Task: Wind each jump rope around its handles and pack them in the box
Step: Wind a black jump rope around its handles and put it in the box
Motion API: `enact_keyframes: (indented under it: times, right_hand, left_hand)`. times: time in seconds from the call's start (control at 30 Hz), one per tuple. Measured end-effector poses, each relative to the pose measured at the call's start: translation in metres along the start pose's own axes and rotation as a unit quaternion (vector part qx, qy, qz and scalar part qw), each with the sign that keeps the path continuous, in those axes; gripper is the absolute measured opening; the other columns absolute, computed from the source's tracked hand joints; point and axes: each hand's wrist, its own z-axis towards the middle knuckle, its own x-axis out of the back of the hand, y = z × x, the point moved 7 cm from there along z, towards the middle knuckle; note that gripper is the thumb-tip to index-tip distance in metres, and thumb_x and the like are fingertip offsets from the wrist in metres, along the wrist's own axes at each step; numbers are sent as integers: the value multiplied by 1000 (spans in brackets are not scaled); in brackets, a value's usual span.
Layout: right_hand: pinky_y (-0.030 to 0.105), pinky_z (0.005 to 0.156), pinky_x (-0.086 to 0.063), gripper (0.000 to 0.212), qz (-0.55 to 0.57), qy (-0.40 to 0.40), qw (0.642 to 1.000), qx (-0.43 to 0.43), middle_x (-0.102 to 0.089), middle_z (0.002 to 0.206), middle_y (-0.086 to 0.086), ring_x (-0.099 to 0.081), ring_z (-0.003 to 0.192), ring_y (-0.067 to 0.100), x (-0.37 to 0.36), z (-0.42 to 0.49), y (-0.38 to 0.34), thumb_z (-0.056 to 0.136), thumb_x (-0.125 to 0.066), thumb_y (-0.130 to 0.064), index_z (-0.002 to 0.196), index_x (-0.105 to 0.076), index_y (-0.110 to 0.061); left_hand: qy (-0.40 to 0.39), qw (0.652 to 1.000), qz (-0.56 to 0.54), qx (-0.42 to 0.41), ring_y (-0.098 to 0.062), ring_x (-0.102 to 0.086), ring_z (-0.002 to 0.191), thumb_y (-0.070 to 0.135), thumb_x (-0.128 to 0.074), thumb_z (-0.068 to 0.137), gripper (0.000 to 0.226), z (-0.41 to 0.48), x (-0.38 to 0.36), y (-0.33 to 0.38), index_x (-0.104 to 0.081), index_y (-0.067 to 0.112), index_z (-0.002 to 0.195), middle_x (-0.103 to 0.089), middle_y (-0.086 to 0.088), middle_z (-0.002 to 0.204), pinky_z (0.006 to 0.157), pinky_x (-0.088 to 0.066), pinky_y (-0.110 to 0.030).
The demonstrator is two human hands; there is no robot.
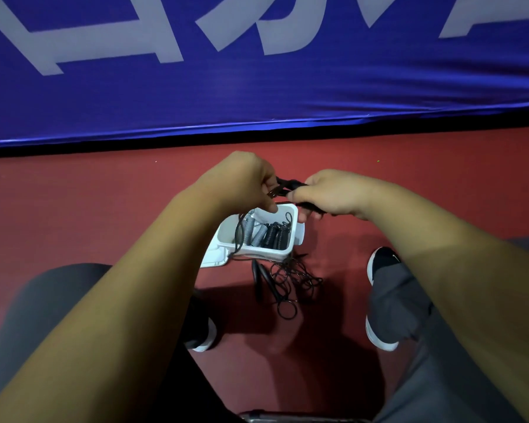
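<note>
On the red floor (104, 209), between the person's two shoes, stands a white plastic box (257, 256) with its lid (214, 257) open to the left side. Inside it several wound jump ropes lie side by side: grey ones (258, 235) toward the left and black ones (275, 233) toward the right. Directly above the box both hands are close together. The right hand (327, 193) is curled around the black handles (289, 183) of a jump rope, and the left hand (248, 178) pinches their other end. A thin black cord (237, 236) hangs down across the box's left part. Just beside the box, on the person's side, a loose rope (290, 282) lies in tangled loops. Behind is a blue banner (257, 87).
</note>
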Motion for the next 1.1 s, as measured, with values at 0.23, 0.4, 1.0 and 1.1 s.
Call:
enact_keyframes:
  times: [0.23, 0.4, 1.0, 1.1]
  right_hand:
    - [29, 57, -57, 48, 232, -6, 972, -39, -82, 93, 4, -60, 57, 10, -4, -3, -1, 105, -58, -56, 120, -63, -11]
    - [23, 49, -51, 57, 314, 41, 946, -66, -74, 79, -3, -61, 56, 8, -1, -7, 0, 97, -57, -73, 105, -71, -18]
    - [16, 37, -19, 35, 499, 28, 863, -81, -57, 69, -5, -35, 47, 6, 14, -1, 4, 94, -61, -55, 84, -56, -22]
    - [17, 35, -19, 30, 532, 28, 844, -67, -56, 70, -5, -35, 46, 5, 18, 1, 3, 95, -57, -47, 83, -55, -20]
  left_hand:
    - [43, 995, -79, 51, -25, -71, 49, 10, -57, 93, 8, -5, -13, 0, -64, 11, 91, -68, -11, 73, 50, -62, -44]
    - [113, 993, 33, -6, -30, -60, 68, 19, -51, 102, 24, -4, -13, 22, -55, 9, 123, -66, -12, 94, 59, -52, -42]
    - [69, 980, -174, 63, -23, -69, 45, 14, -56, 100, 16, -8, -17, 0, -66, 6, 91, -71, -13, 65, 52, -63, -39]
    - [90, 939, -319, 91, -27, -66, 45, 22, -56, 104, 24, -6, -18, 0, -69, 6, 93, -68, -19, 62, 56, -64, -46]
